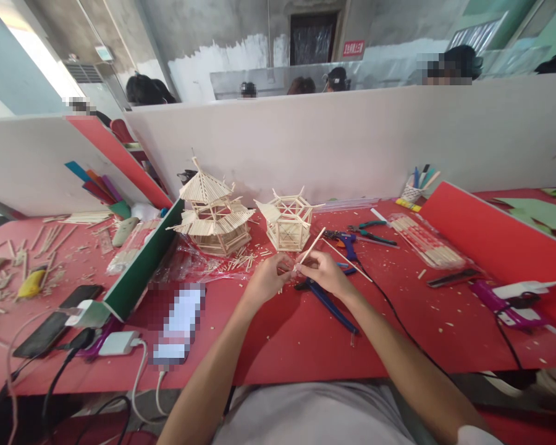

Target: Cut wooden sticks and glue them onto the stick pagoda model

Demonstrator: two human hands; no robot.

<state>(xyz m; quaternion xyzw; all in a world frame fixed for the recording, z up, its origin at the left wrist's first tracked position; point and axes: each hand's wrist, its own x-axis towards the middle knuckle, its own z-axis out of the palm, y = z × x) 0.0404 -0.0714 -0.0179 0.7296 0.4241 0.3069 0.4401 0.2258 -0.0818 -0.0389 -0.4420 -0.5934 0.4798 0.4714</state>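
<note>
My right hand is closed in a pinch on a thin wooden stick, which slants up and to the right. My left hand meets it at the stick's lower end, fingers closed together; what lies between those fingertips is too small to make out. Just beyond my hands stands a small six-sided stick frame with one roof panel on it. To its left rises a taller pagoda model with two roof tiers. Blue-handled pliers lie beneath my right hand.
A blue glue gun, green-handled pliers and a packet of sticks lie to the right. A phone is at the left, by a green divider. Cut stick pieces litter the red table. People sit behind the partition.
</note>
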